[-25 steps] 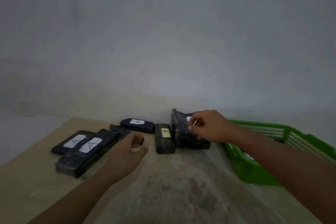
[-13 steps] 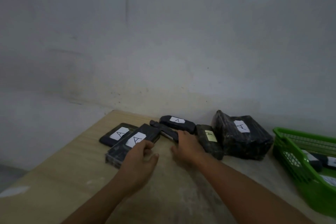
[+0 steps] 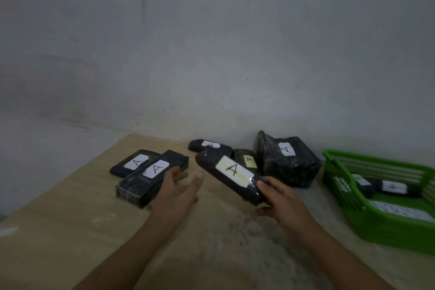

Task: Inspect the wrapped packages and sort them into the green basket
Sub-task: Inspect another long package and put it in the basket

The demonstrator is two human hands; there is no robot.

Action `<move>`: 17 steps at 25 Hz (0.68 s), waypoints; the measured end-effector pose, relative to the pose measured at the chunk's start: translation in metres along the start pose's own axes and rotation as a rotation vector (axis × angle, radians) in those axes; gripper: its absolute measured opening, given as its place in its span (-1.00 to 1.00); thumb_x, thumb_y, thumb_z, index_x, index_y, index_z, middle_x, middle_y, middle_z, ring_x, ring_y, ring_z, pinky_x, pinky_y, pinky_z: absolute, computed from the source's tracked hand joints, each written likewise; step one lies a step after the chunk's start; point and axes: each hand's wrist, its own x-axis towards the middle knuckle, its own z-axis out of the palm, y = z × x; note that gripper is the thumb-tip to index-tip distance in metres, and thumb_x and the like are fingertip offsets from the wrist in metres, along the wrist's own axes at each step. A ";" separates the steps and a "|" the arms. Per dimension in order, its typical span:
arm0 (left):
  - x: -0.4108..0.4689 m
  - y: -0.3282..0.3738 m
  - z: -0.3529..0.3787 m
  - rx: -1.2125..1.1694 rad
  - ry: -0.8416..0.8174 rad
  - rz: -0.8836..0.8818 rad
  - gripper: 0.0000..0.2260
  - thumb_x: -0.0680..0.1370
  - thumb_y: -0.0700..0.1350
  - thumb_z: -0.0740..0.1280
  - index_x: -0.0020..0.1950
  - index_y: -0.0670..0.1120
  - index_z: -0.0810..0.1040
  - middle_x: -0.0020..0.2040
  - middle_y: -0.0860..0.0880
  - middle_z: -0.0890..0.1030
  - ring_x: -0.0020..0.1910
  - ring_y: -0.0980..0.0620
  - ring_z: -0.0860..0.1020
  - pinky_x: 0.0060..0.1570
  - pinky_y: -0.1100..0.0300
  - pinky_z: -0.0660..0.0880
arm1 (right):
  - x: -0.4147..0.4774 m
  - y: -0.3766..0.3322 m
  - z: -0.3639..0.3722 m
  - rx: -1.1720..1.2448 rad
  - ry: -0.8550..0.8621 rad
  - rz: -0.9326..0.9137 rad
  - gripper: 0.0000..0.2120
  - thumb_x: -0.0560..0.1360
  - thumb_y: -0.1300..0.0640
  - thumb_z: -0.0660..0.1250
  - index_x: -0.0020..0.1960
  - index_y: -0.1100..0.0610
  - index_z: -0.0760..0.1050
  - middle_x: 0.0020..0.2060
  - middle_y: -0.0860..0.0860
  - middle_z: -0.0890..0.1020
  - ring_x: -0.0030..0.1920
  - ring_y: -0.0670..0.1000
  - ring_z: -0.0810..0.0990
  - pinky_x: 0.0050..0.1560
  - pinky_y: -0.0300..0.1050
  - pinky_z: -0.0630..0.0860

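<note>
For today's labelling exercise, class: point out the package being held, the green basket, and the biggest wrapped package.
held package (image 3: 231, 174), head view, on its yellow label
green basket (image 3: 386, 231), head view, on its near wall
biggest wrapped package (image 3: 286, 165), head view, on its black top

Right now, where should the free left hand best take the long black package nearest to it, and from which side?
Probably across the narrow width of the long black package, near its close end, coming from above with the left hand. It lies flat on the table, partly over another package, and both long edges are exposed there.

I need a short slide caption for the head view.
Right hand lifts an A-labelled black package while open left hand waits; green basket at right.
</note>
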 end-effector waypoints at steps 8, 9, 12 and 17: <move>-0.033 -0.009 0.084 -0.245 -0.355 -0.207 -0.67 0.45 -0.04 0.39 0.15 -0.16 0.58 0.05 -0.16 0.70 0.06 -0.12 0.66 0.19 -0.12 0.52 | -0.064 0.047 -0.080 0.243 0.231 0.028 -0.79 0.58 0.20 0.25 -0.03 0.12 0.68 -0.11 0.06 0.72 -0.13 0.04 0.69 -0.27 0.00 0.66; -0.034 -0.012 0.091 -0.253 -0.359 -0.218 -0.72 0.49 -0.07 0.35 0.15 -0.17 0.58 0.04 -0.17 0.70 0.06 -0.11 0.67 0.21 -0.11 0.51 | -0.065 0.050 -0.081 0.235 0.247 0.013 -0.80 0.59 0.20 0.24 -0.02 0.12 0.66 -0.10 0.05 0.71 -0.11 0.04 0.69 -0.24 0.01 0.66; -0.033 -0.019 0.092 -0.104 -0.340 -0.155 -0.72 0.55 -0.03 0.27 0.20 -0.13 0.57 0.03 -0.11 0.71 0.04 -0.08 0.67 0.19 -0.12 0.52 | -0.064 0.058 -0.080 0.224 0.178 -0.009 -0.84 0.56 0.17 0.28 0.05 0.12 0.62 -0.04 0.06 0.71 -0.04 0.01 0.70 -0.15 -0.02 0.66; -0.038 -0.014 0.085 0.170 -0.235 0.046 -0.72 0.56 0.04 0.26 0.15 -0.07 0.62 -0.08 0.00 0.72 -0.11 0.11 0.67 -0.03 0.14 0.59 | -0.067 0.065 -0.077 0.154 0.089 -0.045 -0.74 0.51 0.31 0.35 0.19 0.20 0.54 0.07 0.08 0.70 0.05 0.03 0.68 -0.13 -0.13 0.65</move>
